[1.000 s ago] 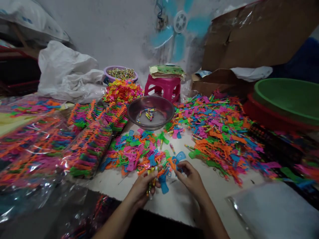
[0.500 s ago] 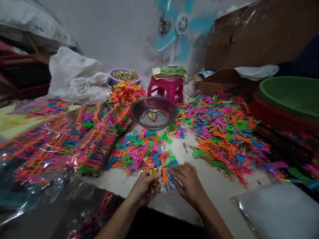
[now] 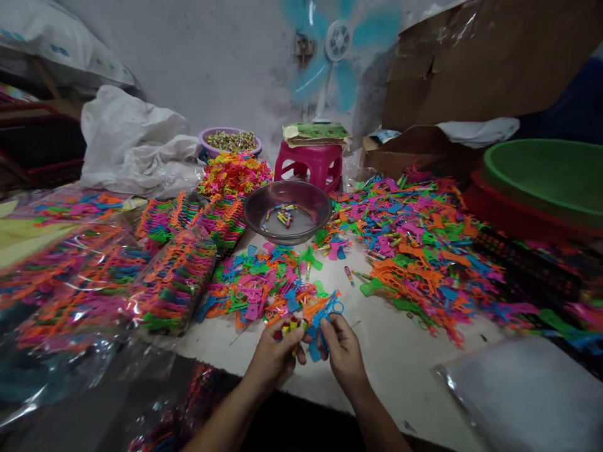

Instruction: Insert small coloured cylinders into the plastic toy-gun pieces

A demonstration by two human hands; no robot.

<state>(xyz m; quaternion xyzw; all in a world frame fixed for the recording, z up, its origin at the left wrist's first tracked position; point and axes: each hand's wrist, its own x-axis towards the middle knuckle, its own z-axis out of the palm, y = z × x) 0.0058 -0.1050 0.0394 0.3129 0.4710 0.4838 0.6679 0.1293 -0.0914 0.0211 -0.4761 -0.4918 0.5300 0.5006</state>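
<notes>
My left hand [image 3: 272,356] is closed around several small yellow-and-red tubes [image 3: 293,326], their ends showing above the thumb. In my right hand [image 3: 347,356] is a blue plastic toy gun [image 3: 322,321], pinched by the thumb and fingers close beside the left fingertips. Just beyond both hands lies a loose pile of colourful toy guns [image 3: 254,292] in pink, green, orange and blue. A metal bowl [image 3: 288,238] behind that pile contains several similar tubes [image 3: 284,218]. One loose tube [image 3: 348,275] rests on the white tabletop [image 3: 396,370].
A larger heap of toy guns [image 3: 419,251] spreads on the right. Plastic-bagged rows of toy guns [image 3: 176,279] lie at left. Behind are a pink stool [image 3: 308,164], a purple basin of tubes [image 3: 205,143] and a fan [image 3: 338,41]. Green basin [image 3: 541,176] and clear plastic bags [image 3: 522,389] sit right.
An orange toy gun was between my hands; now my right hand holds a blue one there. My right hand has turned and moved slightly down. The view has shifted a little.
</notes>
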